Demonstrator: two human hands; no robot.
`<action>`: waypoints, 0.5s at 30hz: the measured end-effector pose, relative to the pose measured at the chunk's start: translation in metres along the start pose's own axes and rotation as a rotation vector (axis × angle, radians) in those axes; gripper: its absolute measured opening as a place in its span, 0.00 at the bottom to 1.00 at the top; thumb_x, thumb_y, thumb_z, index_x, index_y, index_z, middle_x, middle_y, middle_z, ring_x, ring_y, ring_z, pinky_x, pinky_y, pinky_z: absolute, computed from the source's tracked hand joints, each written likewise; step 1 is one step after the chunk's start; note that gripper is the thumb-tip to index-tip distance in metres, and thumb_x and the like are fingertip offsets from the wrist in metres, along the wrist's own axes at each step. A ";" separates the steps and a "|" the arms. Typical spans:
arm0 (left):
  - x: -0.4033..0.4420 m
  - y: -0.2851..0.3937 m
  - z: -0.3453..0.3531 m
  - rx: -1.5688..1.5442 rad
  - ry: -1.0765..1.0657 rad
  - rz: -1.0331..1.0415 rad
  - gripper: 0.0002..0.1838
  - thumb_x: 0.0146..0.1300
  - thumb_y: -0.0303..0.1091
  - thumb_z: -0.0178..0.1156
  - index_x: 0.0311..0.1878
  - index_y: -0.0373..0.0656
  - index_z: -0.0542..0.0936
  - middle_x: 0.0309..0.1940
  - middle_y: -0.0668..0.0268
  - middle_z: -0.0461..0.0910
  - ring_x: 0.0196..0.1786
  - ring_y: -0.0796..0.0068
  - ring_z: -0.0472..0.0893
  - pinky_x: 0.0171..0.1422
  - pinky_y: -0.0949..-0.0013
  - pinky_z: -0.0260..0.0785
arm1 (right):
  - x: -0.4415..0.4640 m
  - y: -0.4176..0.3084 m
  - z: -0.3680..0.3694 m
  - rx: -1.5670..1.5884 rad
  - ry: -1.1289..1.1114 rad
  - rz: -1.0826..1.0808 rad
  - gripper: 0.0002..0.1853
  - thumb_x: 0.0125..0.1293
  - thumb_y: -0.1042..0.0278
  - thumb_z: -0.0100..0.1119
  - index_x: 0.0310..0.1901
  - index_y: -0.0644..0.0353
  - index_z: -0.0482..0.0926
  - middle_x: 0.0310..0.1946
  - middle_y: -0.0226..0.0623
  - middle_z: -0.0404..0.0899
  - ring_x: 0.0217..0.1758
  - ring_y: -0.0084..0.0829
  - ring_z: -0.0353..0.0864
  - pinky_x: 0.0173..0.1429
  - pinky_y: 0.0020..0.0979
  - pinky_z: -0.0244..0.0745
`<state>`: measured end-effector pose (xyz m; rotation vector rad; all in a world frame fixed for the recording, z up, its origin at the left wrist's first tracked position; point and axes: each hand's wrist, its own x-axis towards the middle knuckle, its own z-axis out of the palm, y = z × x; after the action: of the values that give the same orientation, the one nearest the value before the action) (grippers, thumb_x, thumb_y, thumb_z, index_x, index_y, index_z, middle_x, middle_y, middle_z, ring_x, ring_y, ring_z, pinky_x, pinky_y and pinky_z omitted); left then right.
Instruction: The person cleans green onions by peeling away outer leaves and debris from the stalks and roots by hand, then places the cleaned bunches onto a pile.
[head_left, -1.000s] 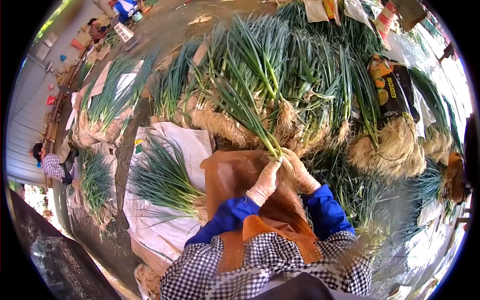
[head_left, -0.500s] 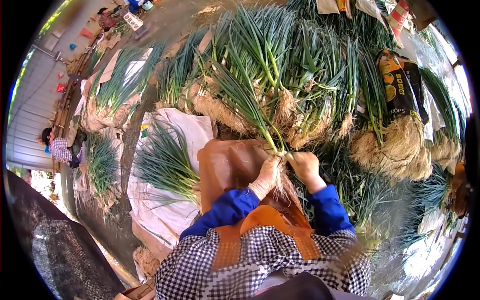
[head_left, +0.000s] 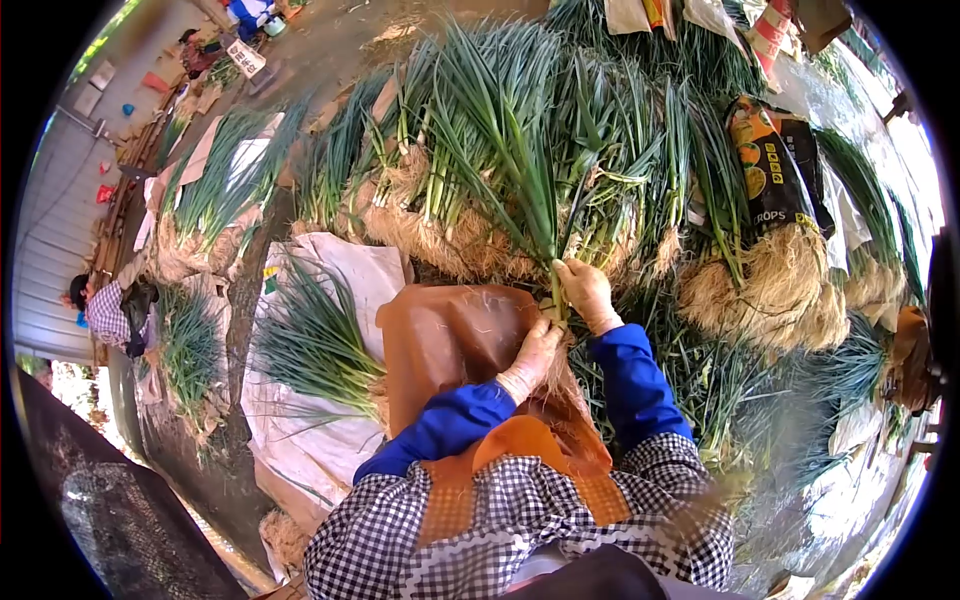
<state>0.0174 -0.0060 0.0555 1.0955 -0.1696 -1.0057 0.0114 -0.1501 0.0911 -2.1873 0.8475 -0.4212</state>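
Note:
A green onion (head_left: 540, 190) stands out in front of me, its long green leaves pointing away and its root end toward my lap. My right hand (head_left: 588, 292) is closed around the lower stalk. Just below it, my left hand (head_left: 538, 350) is closed at the root end, over the brown apron (head_left: 450, 325). The fingers partly hide the stalk's base and roots. Behind both hands lies a long row of green onions (head_left: 450, 190) with pale, stringy roots.
To my left, a bundle of green onions (head_left: 320, 345) rests on a white sheet (head_left: 280, 430). A black printed bag (head_left: 770, 170) lies on onions at the right. Loose green leaves (head_left: 700, 380) cover the ground beside my right arm. Another person (head_left: 108, 310) sits at far left.
My right hand has moved up the stalk, away from my left hand. The green onion now points more straight ahead instead of leaning left. The whole view has shifted slightly.

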 end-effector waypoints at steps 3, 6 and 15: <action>0.000 -0.020 -0.013 -0.304 -0.051 -0.188 0.10 0.69 0.30 0.49 0.51 0.45 0.72 0.37 0.73 0.71 0.41 0.82 0.70 0.47 0.77 0.66 | -0.014 0.014 0.006 1.127 -0.290 0.487 0.16 0.67 0.54 0.51 0.33 0.60 0.77 0.19 0.28 0.74 0.17 0.24 0.72 0.19 0.24 0.66; -0.003 -0.017 -0.006 -0.310 -0.051 -0.233 0.07 0.68 0.34 0.51 0.47 0.47 0.73 0.33 0.74 0.69 0.37 0.81 0.69 0.46 0.76 0.66 | -0.017 0.000 -0.001 1.001 -0.258 0.485 0.16 0.67 0.54 0.52 0.34 0.60 0.76 0.22 0.29 0.73 0.17 0.24 0.72 0.20 0.25 0.66; 0.019 -0.008 -0.033 -0.611 -0.126 -0.297 0.14 0.67 0.49 0.49 0.42 0.50 0.74 0.32 0.69 0.72 0.36 0.75 0.71 0.37 0.72 0.65 | -0.128 -0.011 -0.076 0.711 -0.320 0.333 0.15 0.68 0.60 0.48 0.31 0.61 0.77 0.19 0.26 0.73 0.18 0.17 0.67 0.21 0.19 0.58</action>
<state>0.0428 0.0007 0.0263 0.5041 0.1988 -1.2823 -0.1166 -0.0962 0.1458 -1.3792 0.7205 -0.1584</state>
